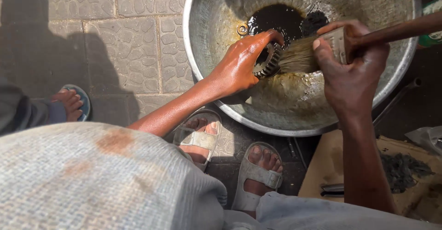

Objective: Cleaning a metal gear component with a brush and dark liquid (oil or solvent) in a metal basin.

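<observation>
Most of the gear (268, 60) is hidden under the left hand (239, 66), only a curved run of teeth pokes out past the palm. It sits low inside the big metal basin (207, 36), just beside the pool of dark liquid (276, 21). The left fingers are pressed together and curled over the top of the gear, gripping it. The right hand (352, 68) is wrapped tight round the paintbrush (322, 45) at the metal band, thumb on top, bristles touching the gear's teeth. The brush handle runs off the right edge, so its end is cut off. There's a small ring (242, 29) lying in the basin near the fingertips. Below the basin are two feet in grey sandals (258, 174), a piece of cardboard (322, 165) with black gunk on it, and someone else's foot in a blue flip-flop (71, 103) off to the left on the paving.
</observation>
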